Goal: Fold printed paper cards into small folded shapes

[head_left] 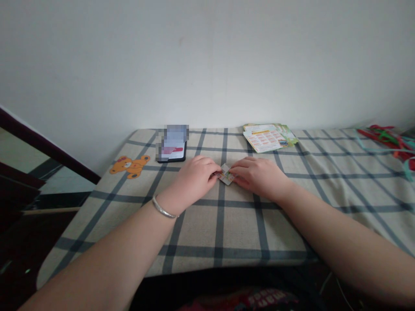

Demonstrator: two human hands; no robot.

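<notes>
A small piece of folded printed paper [227, 178] lies between my two hands at the middle of the table, its pale faces meeting in a diamond shape. My left hand [201, 173], with a silver bangle [164, 208] at the wrist, pinches its left corner. On the opposite side, my right hand [256, 175] has its fingers closed on the right corner. The fingertips of both hands partly cover the paper's edges. Small coloured print shows on it, too fine to read.
A phone [177, 151] stands at the back left, beside an orange bear cutout [129, 166]. Printed sheets [264, 139] lie at the back right. Coloured ribbons [389, 140] are heaped far right. The checked tablecloth [240, 233] reaches a white wall [207, 65].
</notes>
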